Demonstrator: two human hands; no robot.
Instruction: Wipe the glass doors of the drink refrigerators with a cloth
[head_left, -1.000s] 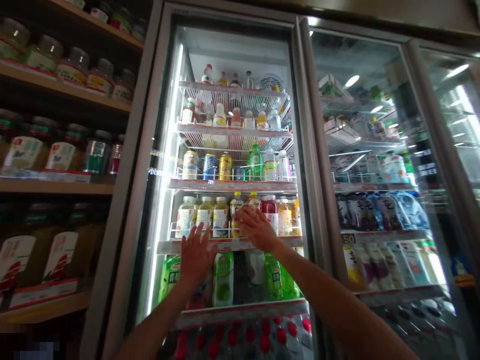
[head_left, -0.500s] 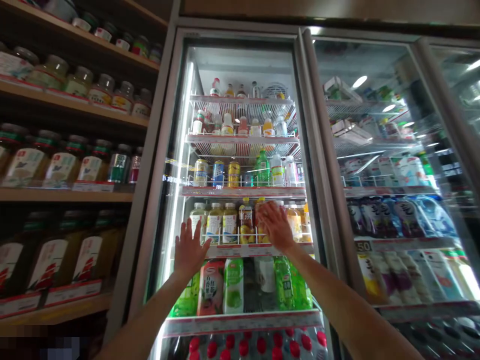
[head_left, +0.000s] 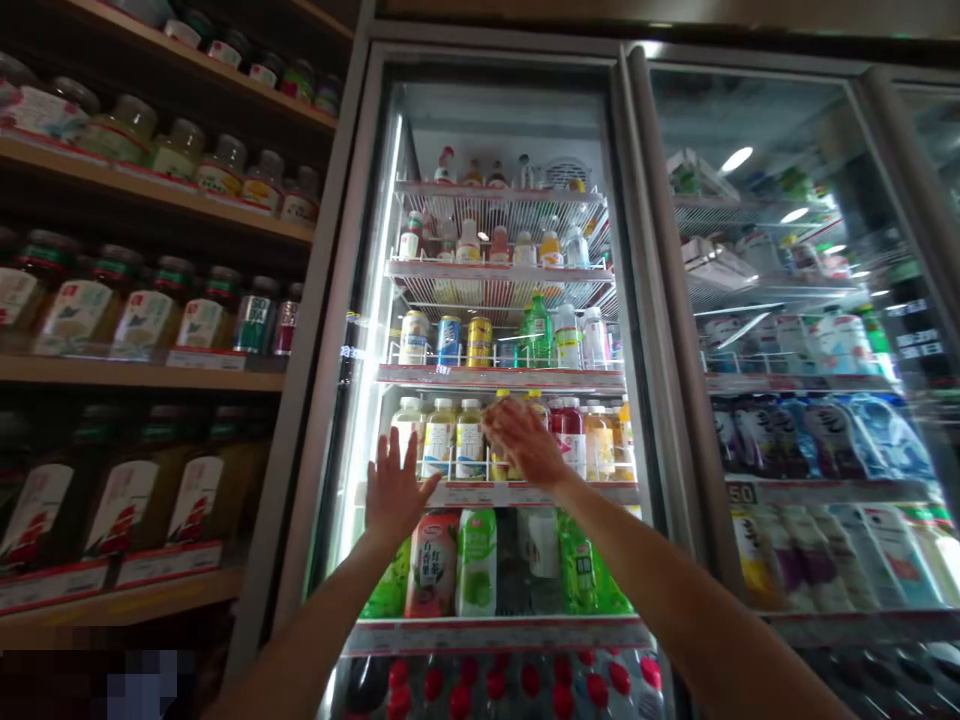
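Note:
My left hand (head_left: 396, 490) is spread out with its fingers up, before or against the glass door (head_left: 495, 125) of a lit drinks fridge; actual contact is hard to tell. Nothing shows in it. My right hand (head_left: 525, 437), smeared by motion, reaches in front of the fourth shelf with fingers stretched out; I make out nothing held. It covers part of the bottles there. Around the hands are bottles with pale labels (head_left: 470, 440), dark red bottles (head_left: 571, 437) and orange bottles (head_left: 599, 440). Below stand a red carton (head_left: 432, 565) and a green carton (head_left: 476, 562).
Wooden shelves (head_left: 150, 368) with jars and bottles stand to the left. More glass-fronted fridges (head_left: 787, 420) with drinks line the right, past a grey door frame (head_left: 667, 300). Red-capped bottles (head_left: 525, 683) fill the bottom of the middle fridge.
My right hand has moved left across the bottles, uncovering the dark red ones. My left hand stays spread in nearly the same place. The view has shifted slightly.

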